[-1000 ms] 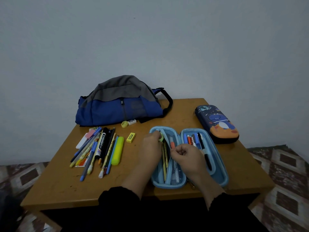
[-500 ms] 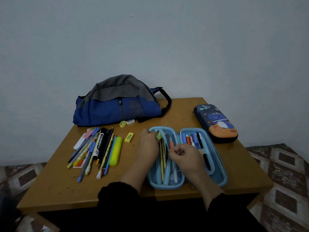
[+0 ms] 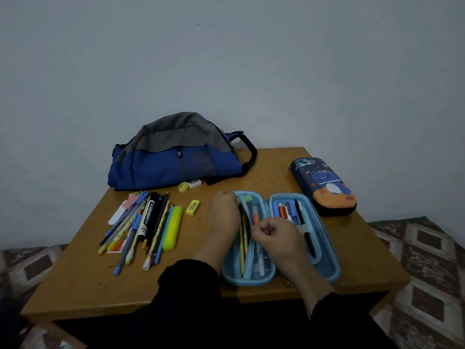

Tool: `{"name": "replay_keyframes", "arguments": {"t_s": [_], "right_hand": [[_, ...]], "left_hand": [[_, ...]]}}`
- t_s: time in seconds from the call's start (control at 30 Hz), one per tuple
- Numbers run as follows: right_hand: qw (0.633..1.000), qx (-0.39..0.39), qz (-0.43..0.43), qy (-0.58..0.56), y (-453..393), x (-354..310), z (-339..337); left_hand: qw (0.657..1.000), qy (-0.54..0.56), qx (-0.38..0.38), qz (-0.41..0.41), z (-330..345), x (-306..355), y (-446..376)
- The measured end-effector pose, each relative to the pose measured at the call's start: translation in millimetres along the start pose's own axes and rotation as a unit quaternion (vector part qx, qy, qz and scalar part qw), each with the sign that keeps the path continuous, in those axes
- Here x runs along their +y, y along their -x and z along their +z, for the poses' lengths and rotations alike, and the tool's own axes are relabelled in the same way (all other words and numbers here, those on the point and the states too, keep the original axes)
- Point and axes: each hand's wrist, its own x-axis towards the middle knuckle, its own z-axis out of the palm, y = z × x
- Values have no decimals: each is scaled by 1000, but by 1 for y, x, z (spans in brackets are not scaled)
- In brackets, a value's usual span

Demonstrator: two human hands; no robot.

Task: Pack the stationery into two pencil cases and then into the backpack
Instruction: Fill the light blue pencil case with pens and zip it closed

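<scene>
Fingers of the right hand pinch the open pencil case's mesh flap; left hand grip unclear.

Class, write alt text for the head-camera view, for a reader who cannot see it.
A person's left hand and right hand work inside an open light-blue pencil case on a wooden table, the right hand pinching its mesh divider. Loose pens and a yellow highlighter lie to the left; a blue-and-grey backpack and a closed dinosaur pencil case sit behind.
</scene>
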Motion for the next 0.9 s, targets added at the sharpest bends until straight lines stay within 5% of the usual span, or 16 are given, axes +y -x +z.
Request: {"name": "replay_keyframes", "arguments": {"t_s": [0.4, 0.6, 0.7, 0.9], "right_hand": [[1000, 0, -5, 5, 0, -1, 0], [1000, -5, -9, -10, 0, 1, 0], [1000, -7, -5, -19, 0, 1, 0], [1000, -6, -2, -31, 1, 1, -1]], "left_hand": [[993, -13, -83, 81, -7, -9, 1], [987, 155, 28, 7, -15, -24, -5], [990, 64, 117, -47, -21, -43, -16], [987, -139, 15, -80, -38, -61, -35]]}}
